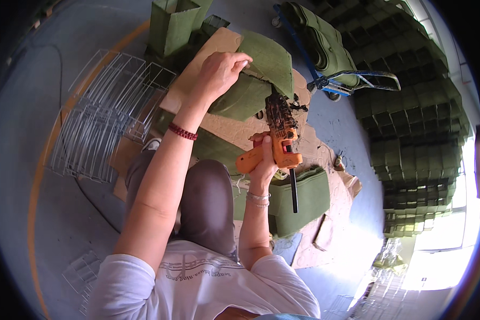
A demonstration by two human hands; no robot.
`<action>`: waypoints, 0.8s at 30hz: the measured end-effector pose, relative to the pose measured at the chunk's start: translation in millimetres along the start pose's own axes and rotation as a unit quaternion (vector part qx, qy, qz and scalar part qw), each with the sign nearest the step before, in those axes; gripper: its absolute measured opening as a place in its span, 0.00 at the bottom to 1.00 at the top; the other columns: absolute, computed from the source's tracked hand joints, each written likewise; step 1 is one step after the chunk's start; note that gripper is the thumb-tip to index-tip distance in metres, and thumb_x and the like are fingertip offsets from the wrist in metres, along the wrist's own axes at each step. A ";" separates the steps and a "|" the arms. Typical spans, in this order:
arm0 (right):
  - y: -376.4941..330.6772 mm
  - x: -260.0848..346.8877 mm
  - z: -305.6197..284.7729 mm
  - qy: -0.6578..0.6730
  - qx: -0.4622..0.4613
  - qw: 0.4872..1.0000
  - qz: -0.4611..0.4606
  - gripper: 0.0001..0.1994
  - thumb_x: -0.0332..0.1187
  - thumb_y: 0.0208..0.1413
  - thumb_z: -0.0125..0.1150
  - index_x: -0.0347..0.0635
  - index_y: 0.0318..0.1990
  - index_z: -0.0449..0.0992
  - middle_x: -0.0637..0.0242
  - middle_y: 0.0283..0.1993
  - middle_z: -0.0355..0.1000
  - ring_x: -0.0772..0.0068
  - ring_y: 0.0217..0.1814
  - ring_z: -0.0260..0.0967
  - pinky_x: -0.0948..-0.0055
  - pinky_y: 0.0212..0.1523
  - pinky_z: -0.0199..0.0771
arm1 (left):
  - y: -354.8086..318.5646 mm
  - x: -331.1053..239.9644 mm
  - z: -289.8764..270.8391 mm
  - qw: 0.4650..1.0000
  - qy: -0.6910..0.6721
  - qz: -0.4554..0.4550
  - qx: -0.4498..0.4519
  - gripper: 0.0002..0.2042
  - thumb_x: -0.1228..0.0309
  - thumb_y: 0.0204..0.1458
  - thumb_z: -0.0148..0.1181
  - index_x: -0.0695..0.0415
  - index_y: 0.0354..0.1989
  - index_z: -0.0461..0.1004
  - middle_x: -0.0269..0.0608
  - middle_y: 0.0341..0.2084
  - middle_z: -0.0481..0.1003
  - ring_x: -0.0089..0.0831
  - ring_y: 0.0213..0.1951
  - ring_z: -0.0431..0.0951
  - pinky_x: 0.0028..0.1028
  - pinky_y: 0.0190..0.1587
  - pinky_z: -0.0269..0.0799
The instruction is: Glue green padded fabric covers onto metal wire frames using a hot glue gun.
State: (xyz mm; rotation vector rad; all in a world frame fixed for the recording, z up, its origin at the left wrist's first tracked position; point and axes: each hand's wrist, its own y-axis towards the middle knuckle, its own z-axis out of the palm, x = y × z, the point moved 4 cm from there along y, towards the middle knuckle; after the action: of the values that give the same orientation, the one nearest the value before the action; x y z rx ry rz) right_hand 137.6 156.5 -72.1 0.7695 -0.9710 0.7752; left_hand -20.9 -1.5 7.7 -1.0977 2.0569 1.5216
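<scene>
Glue gun (286,146) sits gripped in the right hand (265,160), blackened nozzle (279,111) beside green felt (242,98) on cardboard (181,88), whose upper flap (270,60) the left hand (221,74) pinches, so gluing seems unfinished, while stacked green boxes (410,109) look complete.

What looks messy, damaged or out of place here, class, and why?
The orange plastic glue gun in the right hand looks odd: its front end is caked with ragged dark residue, unlike its clean orange body. Black scraps also litter the brown cardboard sheet nearby, possibly dripped glue.
</scene>
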 end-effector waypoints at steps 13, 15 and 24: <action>2.1 4.9 -3.9 -0.033 -0.007 0.999 -0.018 0.07 0.28 0.57 0.53 0.35 0.40 0.68 0.62 0.30 0.68 0.67 0.34 0.68 0.66 0.43 0.71 | -3.0 4.5 8.4 1.000 -0.007 -0.011 -0.014 0.09 0.71 0.55 0.50 0.55 0.39 0.77 0.44 0.26 0.78 0.36 0.24 0.76 0.33 0.32 0.70; 2.1 5.4 -5.3 -0.043 -0.002 0.999 -0.018 0.07 0.28 0.58 0.52 0.35 0.40 0.67 0.63 0.30 0.68 0.68 0.34 0.68 0.66 0.43 0.71 | -2.8 4.3 8.1 1.000 -0.008 -0.012 -0.022 0.09 0.71 0.55 0.50 0.55 0.39 0.78 0.44 0.25 0.78 0.36 0.24 0.76 0.33 0.32 0.70; 3.7 9.7 -10.7 -0.006 0.001 1.000 -0.029 0.06 0.28 0.58 0.52 0.35 0.40 0.67 0.64 0.32 0.67 0.69 0.35 0.67 0.65 0.42 0.72 | -0.8 2.1 7.8 0.999 0.004 -0.006 -0.034 0.09 0.70 0.54 0.51 0.53 0.38 0.78 0.44 0.20 0.75 0.37 0.21 0.73 0.34 0.29 0.68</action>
State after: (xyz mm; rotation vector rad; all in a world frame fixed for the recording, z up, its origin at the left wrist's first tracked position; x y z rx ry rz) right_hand 142.4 169.4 -66.4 0.8012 -0.9554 0.7219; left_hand -22.9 4.8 3.0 -1.1401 2.0145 1.5938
